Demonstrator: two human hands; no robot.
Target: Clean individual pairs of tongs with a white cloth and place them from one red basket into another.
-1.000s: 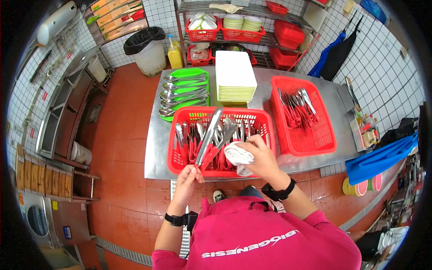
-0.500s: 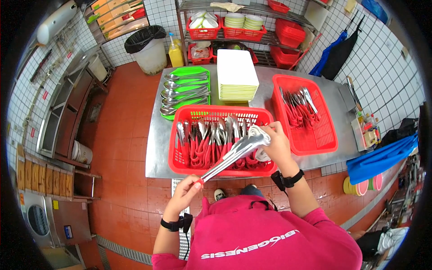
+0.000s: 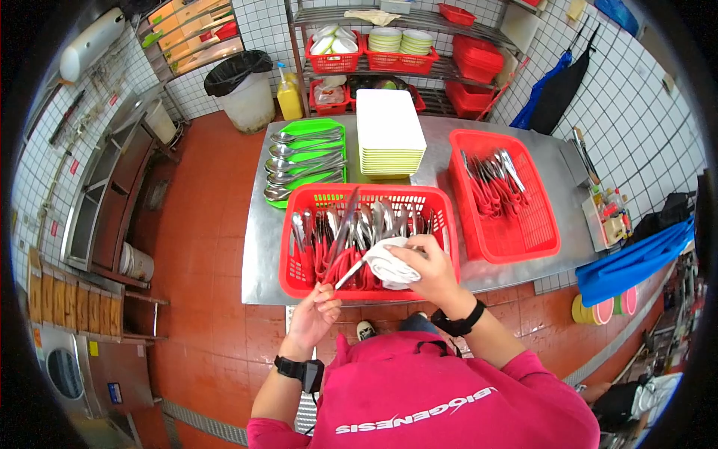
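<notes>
My left hand (image 3: 314, 314) is closed on the end of a pair of metal tongs (image 3: 346, 233), in front of the near red basket. The tongs' two arms are spread: one points up over the basket, the other runs right toward a white cloth (image 3: 390, 263). My right hand (image 3: 432, 271) grips that cloth, which is bunched around the second arm and hides its tip. Just beyond both hands, the near red basket (image 3: 289, 280) is full of metal tongs with red handles, standing mostly heads up.
A second red basket (image 3: 523, 247) at the right holds more red-handled tongs (image 3: 497, 187). Behind the near basket stand a green tray (image 3: 333, 123) of metal spoons (image 3: 288, 165) and a stack of white rectangular plates (image 3: 389, 123). Everything rests on a steel table (image 3: 262, 262).
My right hand and the cloth have come down and nearer from the tongs' head. The tongs' arms, together before, are now spread apart. My left hand stays at their end.
</notes>
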